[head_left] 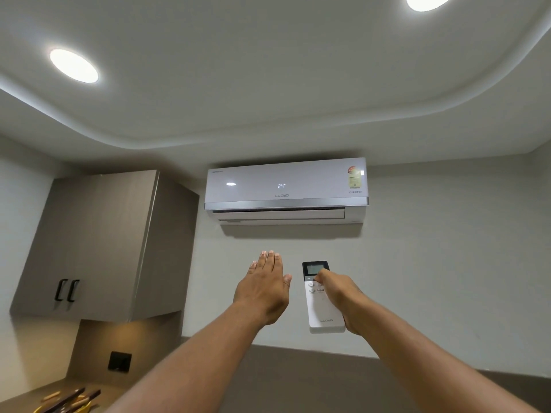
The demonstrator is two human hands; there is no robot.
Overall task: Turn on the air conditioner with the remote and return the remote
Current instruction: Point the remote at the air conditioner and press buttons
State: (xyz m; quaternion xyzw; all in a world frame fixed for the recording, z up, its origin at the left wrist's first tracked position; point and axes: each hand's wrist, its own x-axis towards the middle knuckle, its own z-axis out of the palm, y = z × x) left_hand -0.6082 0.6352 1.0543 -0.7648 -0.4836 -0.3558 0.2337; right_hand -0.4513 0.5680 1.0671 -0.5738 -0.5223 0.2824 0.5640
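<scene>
High on the wall, just under the ceiling, hangs the air conditioner [286, 190], its front panel showing a lit "24°" and its lower flap slightly parted; below it both bare arms reach up toward the unit; the right hand [343, 299] grips the remote [320, 296] from its right side, fingers wrapped behind the white body and the thumb pressed on the buttons just beneath the small dark screen, the remote held upright with that screen end pointing at the air conditioner; the left hand [265, 289] is raised just beside the remote without touching it, flat and empty, fingers straight and held together, palm turned away; to the left a brown cabinet [98, 242] with two black handles is fixed to the wall; two round lights [73, 65] glow in the ceiling.
</scene>
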